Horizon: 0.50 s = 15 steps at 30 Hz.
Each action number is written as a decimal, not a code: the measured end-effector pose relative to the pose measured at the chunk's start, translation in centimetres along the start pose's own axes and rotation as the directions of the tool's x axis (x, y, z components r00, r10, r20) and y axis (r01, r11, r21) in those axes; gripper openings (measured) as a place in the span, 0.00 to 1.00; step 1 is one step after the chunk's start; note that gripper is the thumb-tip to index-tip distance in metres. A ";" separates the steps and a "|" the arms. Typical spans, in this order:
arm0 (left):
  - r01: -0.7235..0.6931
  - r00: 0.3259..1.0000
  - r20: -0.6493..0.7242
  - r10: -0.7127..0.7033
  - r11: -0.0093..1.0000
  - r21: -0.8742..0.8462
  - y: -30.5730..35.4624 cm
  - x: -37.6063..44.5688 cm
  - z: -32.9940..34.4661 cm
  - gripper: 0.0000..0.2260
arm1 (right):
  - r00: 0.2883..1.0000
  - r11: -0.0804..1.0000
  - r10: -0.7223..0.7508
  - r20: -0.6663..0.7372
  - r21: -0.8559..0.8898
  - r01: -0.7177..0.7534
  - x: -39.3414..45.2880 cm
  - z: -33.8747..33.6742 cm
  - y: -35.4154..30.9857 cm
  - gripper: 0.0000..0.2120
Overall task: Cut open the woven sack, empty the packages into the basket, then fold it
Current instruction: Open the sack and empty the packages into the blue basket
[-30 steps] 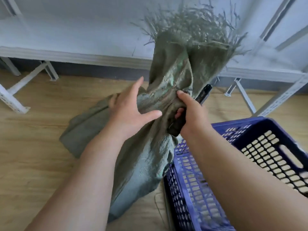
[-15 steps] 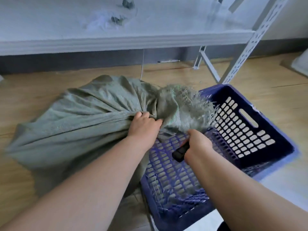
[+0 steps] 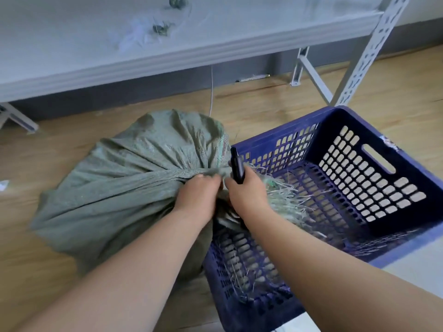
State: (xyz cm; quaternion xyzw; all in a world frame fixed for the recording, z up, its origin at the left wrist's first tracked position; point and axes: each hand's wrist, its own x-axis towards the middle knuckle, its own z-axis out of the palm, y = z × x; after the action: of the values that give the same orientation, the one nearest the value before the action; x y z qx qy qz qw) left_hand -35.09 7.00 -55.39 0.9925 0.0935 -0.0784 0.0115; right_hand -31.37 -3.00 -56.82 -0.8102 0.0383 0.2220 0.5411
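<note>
from the head camera, a bulging green woven sack [image 3: 124,188] lay on the wooden floor [image 3: 36,271], its gathered neck leaning over the left rim of a blue plastic basket [image 3: 374,231]. the left hand [image 3: 197,196] was clenched around the bunched neck of the sack, fingers curled tight into the cloth. the right hand [image 3: 248,191] sat just beside it, touching or nearly touching, and was wrapped around a black cutter [image 3: 236,167] whose tip pointed up and away from the person; the same hand also pressed against the neck, though whether its fingers pinched the cloth could not be told. past the right hand, the frayed end [image 3: 285,200] of the sack spread loose pale strands over the inside of the basket. a few more strands [image 3: 242,281] lay on the basket's slatted bottom near the person. no packages showed in the basket. behind the sack stood a white shelf [image 3: 167,61] on slotted metal legs, with some small scraps [image 3: 160,29] on top. a thin white cord [image 3: 211,92] hung from the shelf toward the floor behind the sack.
</note>
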 end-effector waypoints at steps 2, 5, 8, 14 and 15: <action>0.010 0.999 0.047 -0.006 0.996 -0.085 -0.5 0.7 -0.5 0.15 | 0.999 0.997 -0.002 0.044 0.075 -0.001 -0.5 0.7 0.1 0.09; -0.064 0.956 0.261 0.130 0.968 -0.244 -2.0 0.8 -2.7 0.22 | 0.991 0.994 0.075 0.114 0.068 -0.083 -1.0 1.8 1.6 0.12; -0.011 0.997 -0.070 -0.010 0.958 -0.288 -6.2 0.0 -5.7 0.15 | 0.986 0.993 0.060 0.152 -0.114 -0.043 -1.2 1.9 2.2 0.16; 0.225 0.962 0.197 -0.191 0.959 -0.171 -12.7 -3.6 -6.0 0.32 | 0.989 0.959 -0.046 0.142 -0.272 0.084 -1.1 1.7 1.1 0.19; 0.196 0.970 0.173 -0.169 0.969 -0.150 -12.4 -3.8 -5.3 0.29 | 0.988 0.946 -0.099 0.122 -0.296 0.131 -1.2 1.7 0.9 0.19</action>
State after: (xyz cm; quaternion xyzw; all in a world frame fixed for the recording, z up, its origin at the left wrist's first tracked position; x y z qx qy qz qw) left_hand -40.33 18.65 -49.66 0.9657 0.1897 -0.1501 0.0944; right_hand -33.24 -2.02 -57.67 -0.8715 -0.0721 0.2358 0.4238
